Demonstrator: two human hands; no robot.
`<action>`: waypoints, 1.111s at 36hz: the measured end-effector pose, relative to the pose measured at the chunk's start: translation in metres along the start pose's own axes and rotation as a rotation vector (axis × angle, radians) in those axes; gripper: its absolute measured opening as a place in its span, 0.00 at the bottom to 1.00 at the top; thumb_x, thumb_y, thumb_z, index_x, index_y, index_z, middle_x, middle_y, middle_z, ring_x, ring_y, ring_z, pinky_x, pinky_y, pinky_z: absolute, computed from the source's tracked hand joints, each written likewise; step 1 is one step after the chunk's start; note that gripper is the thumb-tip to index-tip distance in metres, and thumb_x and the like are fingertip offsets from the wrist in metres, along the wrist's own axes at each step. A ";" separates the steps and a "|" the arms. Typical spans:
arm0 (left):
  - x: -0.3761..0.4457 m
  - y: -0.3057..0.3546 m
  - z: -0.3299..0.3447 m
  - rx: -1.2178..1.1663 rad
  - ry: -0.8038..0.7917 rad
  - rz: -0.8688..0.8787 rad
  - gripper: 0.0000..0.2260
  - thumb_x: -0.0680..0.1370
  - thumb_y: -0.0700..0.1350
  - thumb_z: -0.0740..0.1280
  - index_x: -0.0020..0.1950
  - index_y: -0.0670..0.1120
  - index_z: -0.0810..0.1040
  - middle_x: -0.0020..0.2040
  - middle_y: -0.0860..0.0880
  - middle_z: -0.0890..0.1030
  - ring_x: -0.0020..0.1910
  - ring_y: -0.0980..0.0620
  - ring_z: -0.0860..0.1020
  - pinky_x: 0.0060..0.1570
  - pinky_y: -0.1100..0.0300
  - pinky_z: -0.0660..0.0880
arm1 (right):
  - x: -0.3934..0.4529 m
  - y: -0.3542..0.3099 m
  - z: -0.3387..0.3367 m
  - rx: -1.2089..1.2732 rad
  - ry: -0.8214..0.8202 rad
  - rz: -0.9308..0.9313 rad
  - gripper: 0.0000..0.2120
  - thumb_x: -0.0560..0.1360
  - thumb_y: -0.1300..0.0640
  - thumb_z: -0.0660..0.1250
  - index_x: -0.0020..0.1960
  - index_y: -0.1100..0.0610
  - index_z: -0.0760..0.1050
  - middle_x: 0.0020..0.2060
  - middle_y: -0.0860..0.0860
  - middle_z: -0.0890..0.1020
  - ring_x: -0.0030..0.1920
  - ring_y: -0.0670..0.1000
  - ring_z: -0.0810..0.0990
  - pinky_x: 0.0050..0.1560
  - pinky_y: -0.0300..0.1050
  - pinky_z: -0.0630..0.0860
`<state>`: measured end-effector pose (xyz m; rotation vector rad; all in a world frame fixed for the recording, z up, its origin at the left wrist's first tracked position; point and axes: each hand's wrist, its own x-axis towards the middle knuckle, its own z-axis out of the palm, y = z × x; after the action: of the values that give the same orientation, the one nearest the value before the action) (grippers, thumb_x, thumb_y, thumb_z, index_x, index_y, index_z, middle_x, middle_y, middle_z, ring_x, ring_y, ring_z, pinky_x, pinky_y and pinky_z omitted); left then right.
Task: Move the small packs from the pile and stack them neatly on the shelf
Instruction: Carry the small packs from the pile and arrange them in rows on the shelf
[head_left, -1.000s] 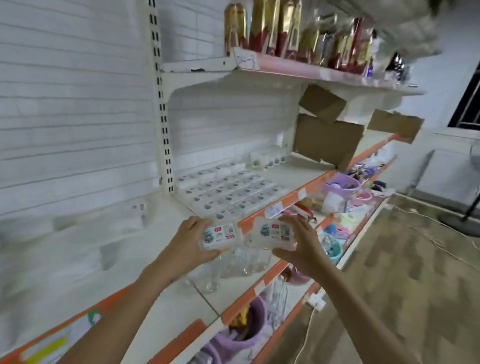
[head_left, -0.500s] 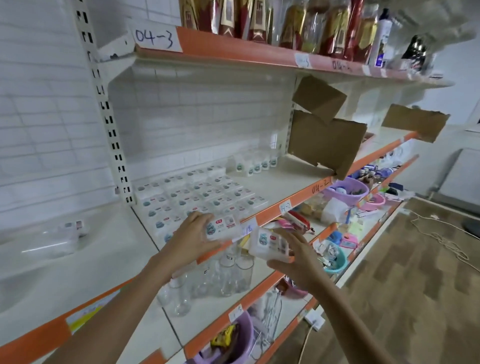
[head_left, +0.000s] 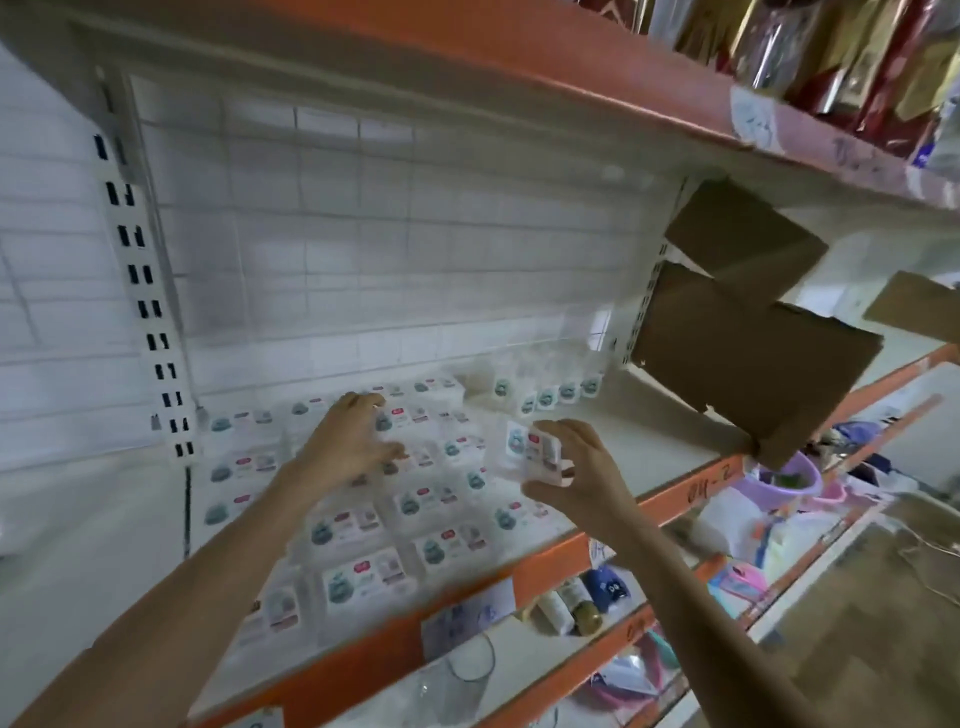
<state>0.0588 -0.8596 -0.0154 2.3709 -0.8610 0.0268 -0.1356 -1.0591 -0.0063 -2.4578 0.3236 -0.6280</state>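
Since half a second ago, you have stepped closer to the shelf (head_left: 670, 499) and both your arms now reach in over its orange front edge. Your left hand (head_left: 345, 447) no longer carries a pack; it lies at the centre of the frame over the back rows of laid-out packs (head_left: 363, 577), fingers (head_left: 363, 402) spread and fairly straight, touching or just above them; the blur does not let you tell which. Your right hand (head_left: 582, 478), just right of centre, grips one small pack (head_left: 530, 447) with fingers curled over its top and thumb underneath, holding it above the right end of the rows, clear of the shelf.

Packs lie flat in neat rows across the left and middle of the shelf, labels up, reaching from the orange edge to the white back wall. Small white bottles (head_left: 545, 395) stand in a line behind them, right of centre. Brown cardboard (head_left: 748, 358) leans at the right of the frame. On the lower shelves at the lower right sit a purple basin (head_left: 779, 480) and mixed small goods. At the upper right, shiny wrapped goods (head_left: 831, 52) stand on the shelf above.
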 end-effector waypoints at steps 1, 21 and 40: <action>0.004 -0.003 0.001 0.002 -0.004 -0.022 0.33 0.71 0.52 0.73 0.71 0.43 0.64 0.69 0.44 0.66 0.67 0.47 0.66 0.64 0.58 0.63 | 0.008 0.004 0.002 0.008 -0.007 -0.014 0.32 0.65 0.59 0.77 0.67 0.55 0.70 0.62 0.52 0.69 0.58 0.49 0.71 0.57 0.44 0.74; 0.020 -0.012 0.026 0.080 0.067 -0.171 0.32 0.73 0.52 0.70 0.72 0.43 0.62 0.65 0.44 0.62 0.61 0.49 0.67 0.57 0.66 0.62 | 0.142 0.023 0.053 -0.146 -0.398 -0.109 0.33 0.70 0.58 0.71 0.71 0.54 0.62 0.69 0.52 0.67 0.66 0.53 0.68 0.62 0.43 0.67; 0.023 0.002 0.033 0.125 0.080 -0.343 0.30 0.74 0.48 0.69 0.72 0.42 0.62 0.68 0.44 0.62 0.66 0.48 0.65 0.63 0.63 0.60 | 0.155 0.046 0.079 0.001 -0.408 -0.157 0.26 0.73 0.51 0.69 0.68 0.58 0.67 0.66 0.52 0.64 0.65 0.50 0.67 0.61 0.35 0.63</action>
<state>0.0696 -0.8924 -0.0366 2.5856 -0.4181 0.0372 0.0330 -1.1140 -0.0343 -2.5516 -0.0315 -0.1764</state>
